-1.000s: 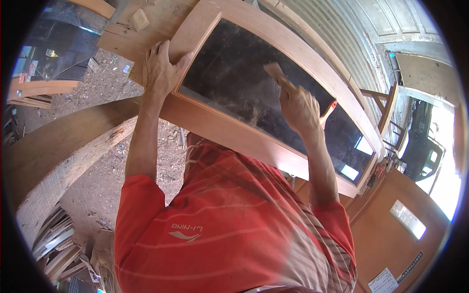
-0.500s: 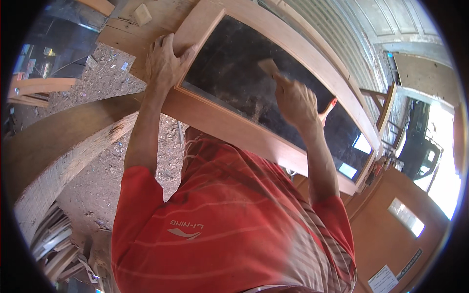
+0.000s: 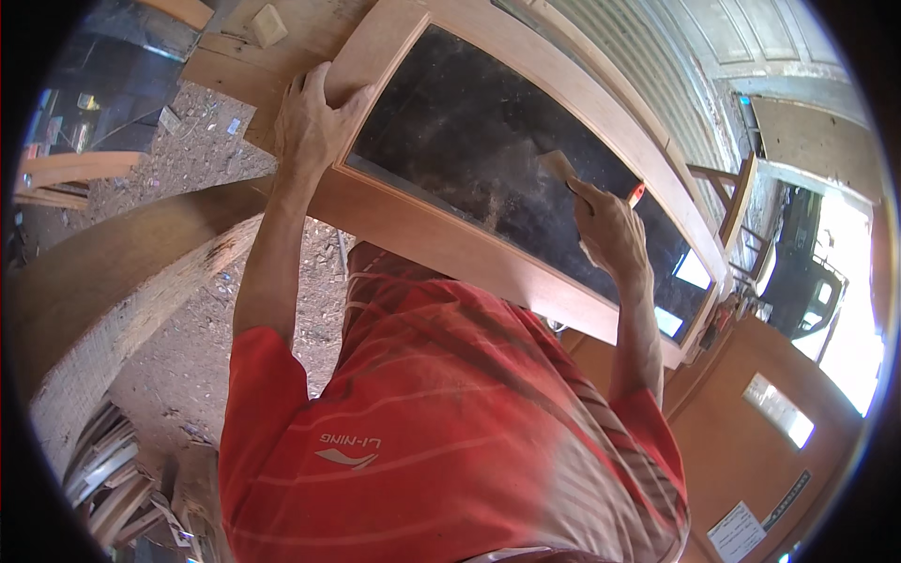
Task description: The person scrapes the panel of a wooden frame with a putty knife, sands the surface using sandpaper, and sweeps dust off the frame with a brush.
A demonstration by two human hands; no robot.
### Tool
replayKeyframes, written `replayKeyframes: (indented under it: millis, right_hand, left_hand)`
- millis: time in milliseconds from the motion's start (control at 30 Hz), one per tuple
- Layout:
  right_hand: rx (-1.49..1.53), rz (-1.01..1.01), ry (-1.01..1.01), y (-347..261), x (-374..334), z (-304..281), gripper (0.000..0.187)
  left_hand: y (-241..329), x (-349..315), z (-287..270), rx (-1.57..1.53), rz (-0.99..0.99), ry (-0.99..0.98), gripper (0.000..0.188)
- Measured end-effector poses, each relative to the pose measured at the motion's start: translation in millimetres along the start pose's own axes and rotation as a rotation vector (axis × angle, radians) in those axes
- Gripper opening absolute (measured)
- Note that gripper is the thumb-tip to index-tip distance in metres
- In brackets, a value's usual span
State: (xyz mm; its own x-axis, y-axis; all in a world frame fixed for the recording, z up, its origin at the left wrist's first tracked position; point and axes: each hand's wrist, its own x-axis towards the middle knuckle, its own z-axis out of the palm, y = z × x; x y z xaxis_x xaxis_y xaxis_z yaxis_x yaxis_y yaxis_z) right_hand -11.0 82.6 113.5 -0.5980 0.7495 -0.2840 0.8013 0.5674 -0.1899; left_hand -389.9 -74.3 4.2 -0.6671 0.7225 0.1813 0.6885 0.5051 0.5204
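Observation:
A wooden frame (image 3: 427, 214) around a dark, glossy panel (image 3: 450, 108) lies slantwise in front of me. My left hand (image 3: 308, 120) is closed over the frame's left end, with the thumb resting on its face. In my right hand (image 3: 610, 230) is a paintbrush (image 3: 557, 166), its pale bristles pointing up and left over the panel and its red handle tip sticking out by the knuckles. Fine dust, like sawdust (image 3: 496, 202), is smeared across the middle of the panel.
A curved wooden beam (image 3: 141, 244) crosses on the left. Scrap strips (image 3: 117, 479) are piled at lower left, and a small wood block (image 3: 268, 25) sits on a board beyond my left hand. At right leans a brown wooden panel (image 3: 751, 432); corrugated sheeting (image 3: 648, 70) stands behind.
My right hand has drawn the paintbrush right and slightly down across the panel, with the wrist bent more. My left hand keeps its hold on the frame.

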Motion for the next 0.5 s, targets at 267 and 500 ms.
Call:
replayKeyframes:
  millis: [267, 500]
  right_hand:
    - [0.036, 0.086, -0.012, -18, 4, -7, 0.036]
    - [0.035, -0.039, -0.094, -28, 15, -13, 0.033]
  left_hand:
    - [8, 9, -1, -0.033, -0.115, -0.060, 0.078]
    - [0, 4, 2, -0.049, -0.096, -0.034, 0.079]
